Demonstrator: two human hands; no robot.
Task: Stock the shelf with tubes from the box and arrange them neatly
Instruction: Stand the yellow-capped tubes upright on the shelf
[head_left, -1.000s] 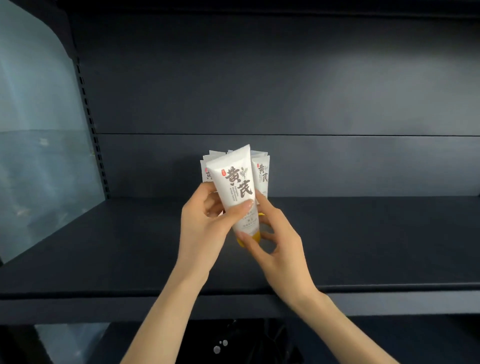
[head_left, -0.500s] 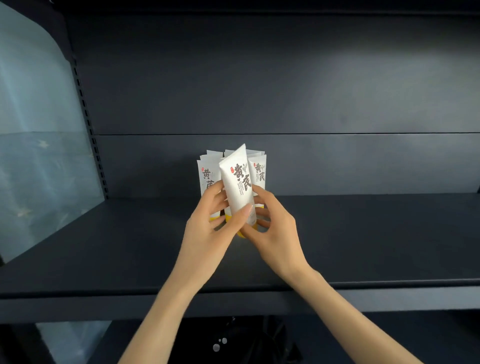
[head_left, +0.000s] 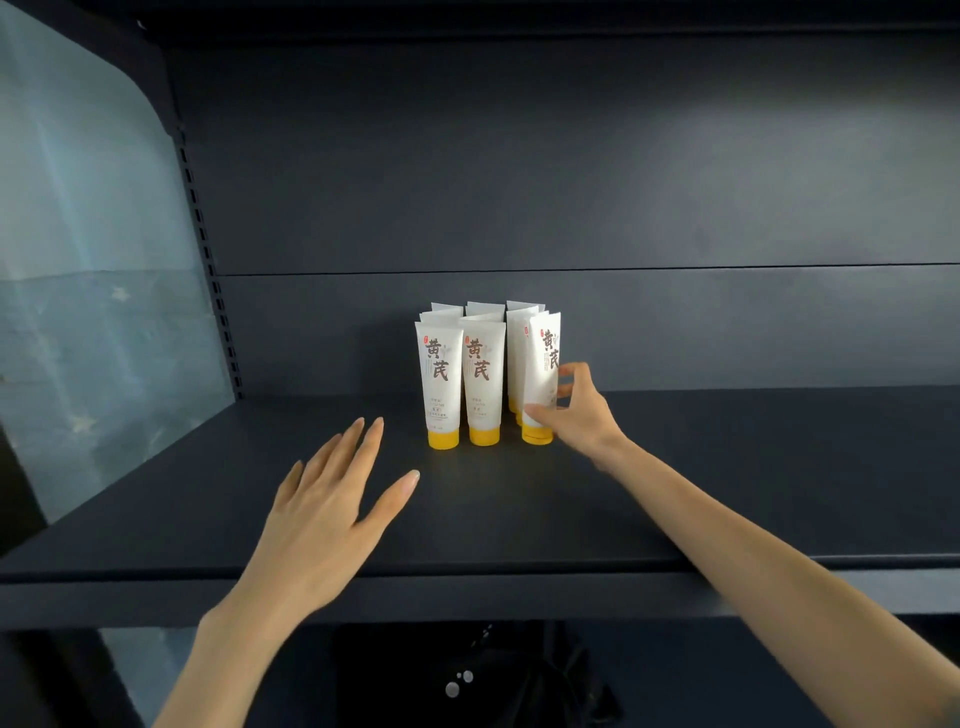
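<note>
Front-right tube (head_left: 542, 376), cap-down on the shelf (head_left: 727, 467), pinched between thumb and fingers of the right hand (head_left: 579, 413), apparently to square it with the tubes (head_left: 462, 374) just left of them; left hand (head_left: 327, 509) spread, holding nothing.

Dark shelf (head_left: 701, 493) carrying a small block of white tubes (head_left: 484, 364).
The tubes stand on their yellow caps near the middle of the shelf, set back toward the rear panel, in three columns with further rows behind the front one. The front left tube (head_left: 439, 384) and front middle tube (head_left: 484, 387) stand upright just beside each other, labels facing forward. The front right tube (head_left: 540, 374) leans slightly, its label turned to the right and its cap down on the shelf.
</note>
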